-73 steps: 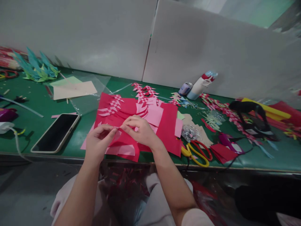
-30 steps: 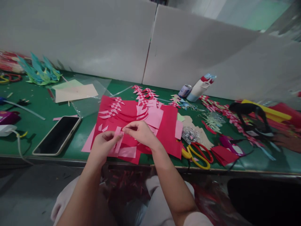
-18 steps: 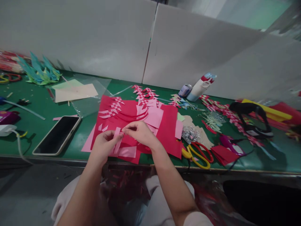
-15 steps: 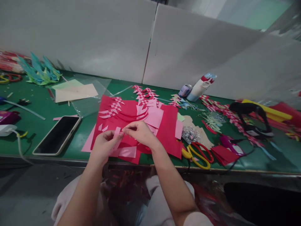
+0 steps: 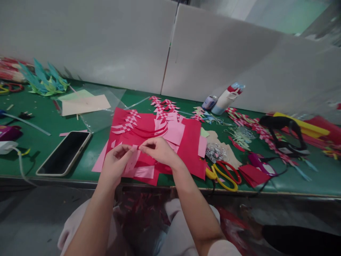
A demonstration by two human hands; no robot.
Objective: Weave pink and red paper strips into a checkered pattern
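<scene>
Above the red paper sheets (image 5: 190, 142), my left hand (image 5: 115, 163) pinches a pink paper strip (image 5: 135, 156) between thumb and forefinger. Close by on the right, my right hand (image 5: 160, 151) has its fingertips pressed together at the upper end of that strip. A small red bit shows between the two hands; whether it is a separate strip I cannot tell. Woven red-and-pink paper pieces (image 5: 129, 122) lie just beyond my fingers. More pink paper (image 5: 174, 131) is spread to their right, and another pink piece (image 5: 144, 172) rests under my wrists.
A phone (image 5: 64, 153) lies on the green table left of the paper. Scissors with yellow and red handles (image 5: 226, 177) and a bag of silvery bits (image 5: 216, 152) are at the right. A bottle (image 5: 225, 101) and a can (image 5: 209, 102) stand near the grey partition (image 5: 106, 42).
My left hand has tilted slightly, and the pink strip's top now sits lower, between both hands' fingertips. At the lower right, a dark shape has shifted to the right.
</scene>
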